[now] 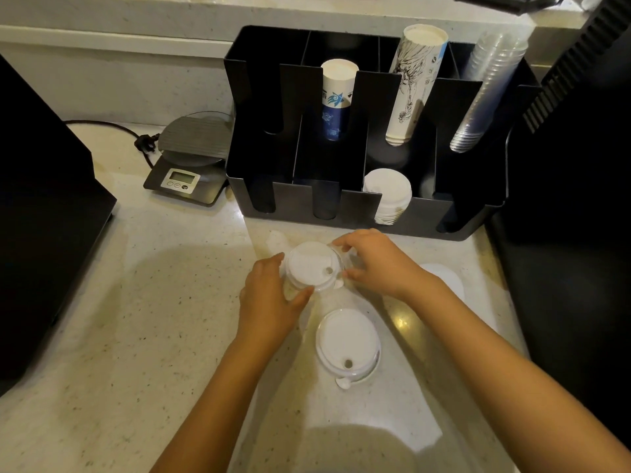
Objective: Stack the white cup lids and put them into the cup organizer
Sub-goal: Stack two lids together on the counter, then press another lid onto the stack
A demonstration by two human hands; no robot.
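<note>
- Both hands close around a small stack of white lids (312, 270) on the bench (170, 319), just in front of the black organizer (355, 203); gripping from two sides probably keeps the rims lined up so they nest.
- The left hand (269, 298) cups the stack's near-left edge, thumb along the front rim and fingers curled round the far side.
- The right hand (379, 264) pinches the right edge with thumb and fingertips, wrist raised, forearm coming in from the lower right.
- One loose lid (346, 343) lies flat on the bench nearer the person, sip hole toward them, apart from both hands; another lid (447, 278) shows partly behind the right wrist.
- A pile of white lids (389, 196) already lies in the organizer's front row, third slot from the left, which looks like where this stack belongs.
- Paper cups and clear cups fill the back row, so those slots look unavailable.
</note>
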